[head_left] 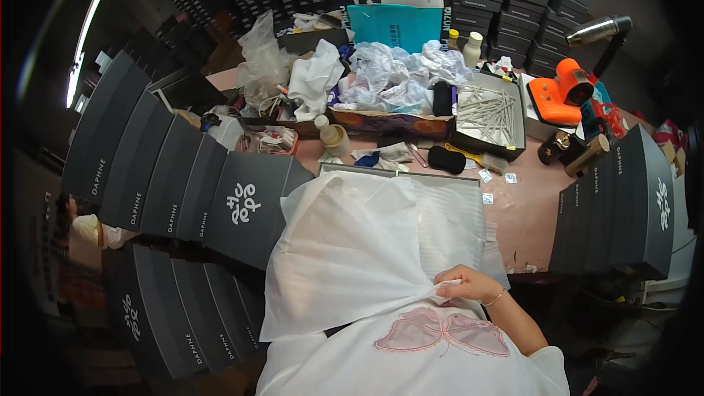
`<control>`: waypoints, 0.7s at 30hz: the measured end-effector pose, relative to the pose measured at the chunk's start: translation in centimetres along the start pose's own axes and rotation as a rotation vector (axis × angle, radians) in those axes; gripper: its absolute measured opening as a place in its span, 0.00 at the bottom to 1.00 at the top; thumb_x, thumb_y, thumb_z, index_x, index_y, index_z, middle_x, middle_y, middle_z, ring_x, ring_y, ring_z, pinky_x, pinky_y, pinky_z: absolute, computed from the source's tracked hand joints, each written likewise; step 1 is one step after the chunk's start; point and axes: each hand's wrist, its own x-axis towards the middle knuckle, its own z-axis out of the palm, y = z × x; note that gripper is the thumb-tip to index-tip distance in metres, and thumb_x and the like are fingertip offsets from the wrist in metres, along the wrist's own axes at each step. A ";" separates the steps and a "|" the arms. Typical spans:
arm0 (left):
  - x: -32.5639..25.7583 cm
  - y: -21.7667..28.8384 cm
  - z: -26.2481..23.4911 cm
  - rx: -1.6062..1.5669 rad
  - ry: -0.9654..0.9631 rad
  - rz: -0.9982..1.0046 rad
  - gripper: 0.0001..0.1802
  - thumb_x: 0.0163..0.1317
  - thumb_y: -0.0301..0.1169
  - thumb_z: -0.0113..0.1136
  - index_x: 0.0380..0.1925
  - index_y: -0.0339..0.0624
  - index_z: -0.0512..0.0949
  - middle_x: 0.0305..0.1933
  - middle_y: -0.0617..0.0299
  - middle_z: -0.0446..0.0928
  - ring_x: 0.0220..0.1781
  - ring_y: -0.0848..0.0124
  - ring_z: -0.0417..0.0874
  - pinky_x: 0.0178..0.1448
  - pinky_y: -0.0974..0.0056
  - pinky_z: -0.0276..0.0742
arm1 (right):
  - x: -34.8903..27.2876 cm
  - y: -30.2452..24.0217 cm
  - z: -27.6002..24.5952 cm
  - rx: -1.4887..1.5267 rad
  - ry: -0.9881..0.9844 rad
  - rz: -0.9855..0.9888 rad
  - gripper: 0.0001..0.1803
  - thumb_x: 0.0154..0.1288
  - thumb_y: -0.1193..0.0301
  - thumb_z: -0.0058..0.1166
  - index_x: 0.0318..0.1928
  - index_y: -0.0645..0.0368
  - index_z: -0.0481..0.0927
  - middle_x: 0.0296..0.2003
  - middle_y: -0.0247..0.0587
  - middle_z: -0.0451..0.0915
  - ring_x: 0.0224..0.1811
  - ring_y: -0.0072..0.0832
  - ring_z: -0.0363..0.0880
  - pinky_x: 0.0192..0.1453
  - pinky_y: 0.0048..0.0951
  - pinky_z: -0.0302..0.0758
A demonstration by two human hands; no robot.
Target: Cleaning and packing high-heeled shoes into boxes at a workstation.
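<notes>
My right hand [463,283] is closed in a pinch on the edge of a sheet of white tissue paper [345,238]. The sheet spreads from my fingers up and to the left, over the left side of an open grey box [480,209]. Inside the box, on the right, more white paper with fine ridges [449,213] shows. Whatever lies beneath the tissue is hidden. My left hand and forearm do not show; the sheet covers the area in front of me on that side.
Dark shoe-type boxes [249,198] are stacked at left, more boxes [623,205] at right. Behind lie a tray of white sticks [488,114], crumpled tissue [389,73], a bottle [331,136], a black sponge [446,160], a brush [493,163] and an orange device [559,95].
</notes>
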 end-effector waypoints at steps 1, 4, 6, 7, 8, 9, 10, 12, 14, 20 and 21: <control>-0.4 0.0 0.3 -0.010 -0.010 0.004 0.42 0.63 0.57 0.53 0.70 0.46 0.54 0.63 0.46 0.67 0.63 0.58 0.71 0.59 0.59 0.72 | 0.2 -0.2 -0.4 -0.089 -0.004 -0.052 0.11 0.64 0.69 0.56 0.32 0.68 0.81 0.31 0.35 0.78 0.31 0.19 0.76 0.38 0.21 0.76; -1.2 0.0 0.8 -0.017 -0.023 0.006 0.43 0.63 0.57 0.54 0.70 0.46 0.54 0.63 0.45 0.68 0.62 0.58 0.72 0.58 0.59 0.73 | 1.7 1.1 -1.7 -0.009 0.038 0.069 0.13 0.65 0.67 0.56 0.35 0.66 0.81 0.30 0.36 0.79 0.32 0.20 0.78 0.41 0.22 0.75; -1.2 0.0 1.1 -0.016 -0.026 0.002 0.43 0.62 0.57 0.54 0.70 0.46 0.54 0.63 0.45 0.68 0.62 0.58 0.73 0.58 0.60 0.73 | 3.9 3.5 -2.3 0.059 0.089 0.103 0.12 0.65 0.66 0.55 0.33 0.66 0.80 0.27 0.36 0.79 0.30 0.21 0.79 0.38 0.22 0.76; -1.3 0.0 1.3 -0.010 -0.022 0.004 0.43 0.62 0.57 0.54 0.70 0.46 0.53 0.63 0.45 0.68 0.62 0.58 0.73 0.58 0.60 0.73 | 5.0 4.2 -2.1 0.096 0.113 0.112 0.13 0.65 0.66 0.55 0.33 0.65 0.80 0.27 0.37 0.79 0.30 0.21 0.79 0.38 0.23 0.76; -1.2 0.0 1.4 0.007 -0.004 0.015 0.43 0.62 0.57 0.54 0.70 0.46 0.53 0.62 0.45 0.68 0.62 0.58 0.73 0.57 0.60 0.74 | 6.2 4.7 -1.8 0.133 0.138 0.120 0.13 0.65 0.66 0.54 0.33 0.65 0.80 0.26 0.37 0.79 0.29 0.22 0.79 0.37 0.23 0.76; 0.2 -0.1 0.7 0.006 -0.028 -0.021 0.41 0.62 0.55 0.55 0.68 0.45 0.55 0.60 0.46 0.69 0.59 0.59 0.73 0.56 0.61 0.74 | 7.2 5.4 -2.2 0.136 0.171 0.090 0.13 0.65 0.66 0.54 0.32 0.65 0.79 0.27 0.37 0.79 0.29 0.22 0.79 0.37 0.23 0.77; 0.0 0.1 1.0 0.039 -0.017 0.004 0.38 0.62 0.54 0.55 0.65 0.44 0.57 0.58 0.48 0.70 0.57 0.61 0.74 0.54 0.62 0.74 | 8.7 5.5 -2.1 0.128 0.155 0.065 0.13 0.65 0.65 0.54 0.32 0.64 0.79 0.27 0.37 0.79 0.29 0.22 0.79 0.36 0.23 0.77; -0.7 1.0 1.7 0.145 0.004 0.044 0.34 0.63 0.51 0.56 0.61 0.43 0.61 0.53 0.50 0.72 0.53 0.64 0.74 0.51 0.63 0.73 | 9.6 4.7 -2.0 0.072 0.177 0.029 0.14 0.66 0.64 0.54 0.31 0.64 0.79 0.26 0.36 0.79 0.28 0.22 0.78 0.36 0.23 0.77; -0.8 2.2 3.0 0.342 0.034 0.096 0.29 0.63 0.48 0.57 0.56 0.41 0.66 0.48 0.53 0.74 0.48 0.67 0.75 0.47 0.65 0.73 | 9.3 3.7 -2.1 -0.014 0.253 0.007 0.15 0.66 0.62 0.53 0.31 0.63 0.79 0.24 0.34 0.78 0.28 0.21 0.78 0.36 0.22 0.77; 3.3 7.2 6.0 2.009 0.416 0.576 0.16 0.63 0.39 0.60 0.42 0.36 0.78 0.34 0.60 0.79 0.35 0.76 0.76 0.37 0.71 0.73 | 5.2 -0.8 -1.0 0.392 0.220 -0.309 0.34 0.63 0.60 0.58 0.64 0.56 0.60 0.60 0.41 0.65 0.58 0.33 0.72 0.55 0.38 0.76; 4.1 7.3 5.9 2.179 0.494 0.618 0.15 0.64 0.38 0.60 0.39 0.35 0.80 0.32 0.61 0.80 0.32 0.77 0.76 0.36 0.72 0.73 | 5.5 -1.9 -0.1 0.524 0.070 -0.446 0.39 0.61 0.58 0.60 0.67 0.54 0.56 0.62 0.41 0.63 0.62 0.36 0.68 0.59 0.40 0.73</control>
